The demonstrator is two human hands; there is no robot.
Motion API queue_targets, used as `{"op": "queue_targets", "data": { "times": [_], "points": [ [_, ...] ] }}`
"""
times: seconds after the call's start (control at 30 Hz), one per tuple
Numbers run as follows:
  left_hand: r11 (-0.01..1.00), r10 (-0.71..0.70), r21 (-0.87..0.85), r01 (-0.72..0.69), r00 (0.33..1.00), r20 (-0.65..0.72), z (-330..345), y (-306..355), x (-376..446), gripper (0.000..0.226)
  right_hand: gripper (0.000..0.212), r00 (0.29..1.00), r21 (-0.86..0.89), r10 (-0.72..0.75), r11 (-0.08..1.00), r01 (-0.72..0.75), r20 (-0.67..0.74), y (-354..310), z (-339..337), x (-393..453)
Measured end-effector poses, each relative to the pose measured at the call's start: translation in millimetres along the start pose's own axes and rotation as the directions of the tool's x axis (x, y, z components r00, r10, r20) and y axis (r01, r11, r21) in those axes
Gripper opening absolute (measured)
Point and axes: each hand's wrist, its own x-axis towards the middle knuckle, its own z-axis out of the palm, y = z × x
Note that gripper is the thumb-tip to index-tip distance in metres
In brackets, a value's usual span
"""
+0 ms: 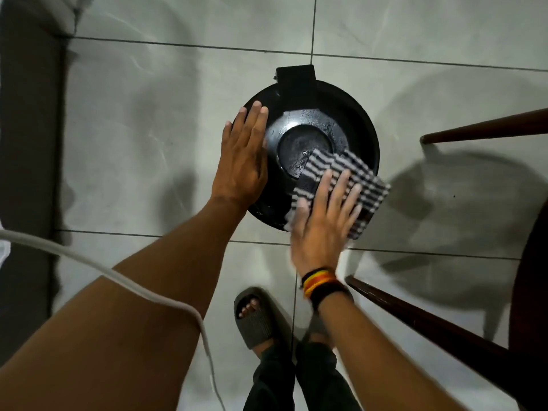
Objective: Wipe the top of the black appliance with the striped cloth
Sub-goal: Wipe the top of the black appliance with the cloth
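Note:
A round black appliance [308, 126] stands on the tiled floor, seen from straight above, with a square black part at its far edge. My left hand [241, 161] lies flat on its left rim, fingers together and pointing away. My right hand [323, 221] presses flat on a grey-and-black striped cloth [344, 176] spread over the lid's near-right part; the cloth hangs past the rim. The hand looks blurred. A striped band sits on that wrist.
Dark wooden chair legs [430, 318] and a seat edge stand to the right. A white cable [133, 289] crosses the lower left. My foot in a grey slipper [255, 315] is just below the appliance. A dark mat [26, 161] runs along the left.

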Motion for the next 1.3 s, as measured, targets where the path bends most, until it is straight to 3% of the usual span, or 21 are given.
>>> {"op": "queue_targets", "data": {
  "times": [0.13,0.27,0.4,0.53,0.67,0.77,0.9,1.0,1.17,1.23,1.3],
  "points": [
    [1.000,0.007,-0.011,-0.007,1.000,0.003,0.4,-0.8,-0.9,0.056,0.062,0.978,-0.207,-0.196,0.956,0.207,0.070,-4.3,-21.2,66.5],
    [1.000,0.000,0.007,0.000,1.000,0.018,-2.4,2.8,-1.6,0.057,0.061,0.957,-0.215,-0.258,0.935,0.282,0.132,-2.0,-26.4,55.5],
    [0.997,0.021,0.072,-0.024,0.999,0.040,-8.4,7.5,3.7,0.056,0.062,0.988,-0.157,-0.124,0.978,0.137,0.092,2.7,-21.4,39.9],
    [0.964,0.181,0.183,-0.192,0.981,0.076,-25.0,19.2,49.3,0.054,0.061,0.991,-0.155,-0.105,0.981,0.117,0.080,-3.3,-15.5,39.3],
    [0.882,0.356,0.211,-0.422,0.889,0.288,-31.0,36.7,119.2,0.054,0.057,0.993,-0.136,-0.102,0.985,0.109,0.058,-0.3,-13.6,39.8],
    [0.811,0.375,0.235,-0.537,0.783,0.496,-20.3,40.1,141.9,0.052,0.057,0.996,-0.138,-0.078,0.987,0.083,0.043,-3.3,-13.0,36.5],
    [0.801,0.395,0.224,-0.556,0.770,0.501,-17.7,39.4,133.5,0.046,0.059,0.997,-0.102,0.078,0.992,-0.074,0.030,-18.1,-8.7,14.8],
    [0.842,0.342,0.248,-0.480,0.829,0.443,-20.4,32.1,120.1,0.046,0.060,0.995,-0.116,0.083,0.990,-0.077,0.049,-18.8,-10.7,11.7],
    [0.933,0.055,0.344,-0.110,0.985,0.166,-24.8,6.1,86.7,0.044,0.059,0.959,-0.203,-0.186,0.952,0.229,0.214,2.5,-37.2,73.3],
    [0.931,-0.069,0.358,0.064,0.998,0.001,-22.4,0.1,63.8,0.041,0.058,0.919,-0.233,-0.286,0.907,0.351,0.270,2.6,-49.4,107.0],
    [0.905,-0.214,0.343,0.253,0.966,-0.147,-17.4,1.2,36.4,0.042,0.058,0.877,-0.229,-0.338,0.875,0.426,0.341,-6.2,-56.4,136.4]
  ]
}}
